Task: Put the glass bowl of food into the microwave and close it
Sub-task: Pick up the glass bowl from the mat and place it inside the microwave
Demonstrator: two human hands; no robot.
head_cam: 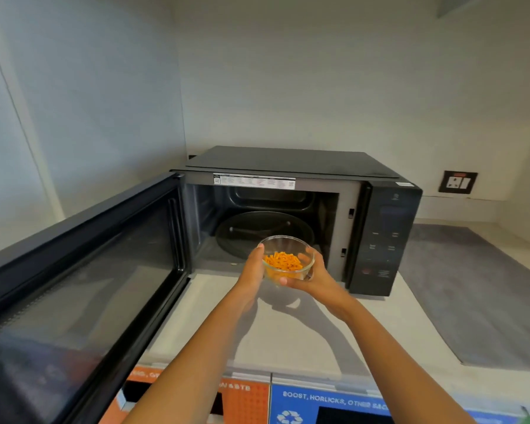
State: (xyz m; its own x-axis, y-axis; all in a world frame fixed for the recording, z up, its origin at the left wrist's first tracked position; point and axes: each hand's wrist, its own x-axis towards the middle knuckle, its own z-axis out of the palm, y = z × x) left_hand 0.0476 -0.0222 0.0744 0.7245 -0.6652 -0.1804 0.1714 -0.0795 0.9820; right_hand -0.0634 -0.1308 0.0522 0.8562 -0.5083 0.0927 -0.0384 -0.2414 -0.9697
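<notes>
Glass bowl [288, 261] before open microwave [288, 215]; door [83, 289] swung left.

Both arms outstretched, left hand [253, 264] and right hand [314, 275] cupped (fingers [303, 257] curled).

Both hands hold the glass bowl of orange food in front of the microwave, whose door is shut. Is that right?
Not quite. The head view shows the door swung wide open to the left. The rest holds: the left hand and right hand hold the glass bowl of orange food in front of the microwave.
</notes>
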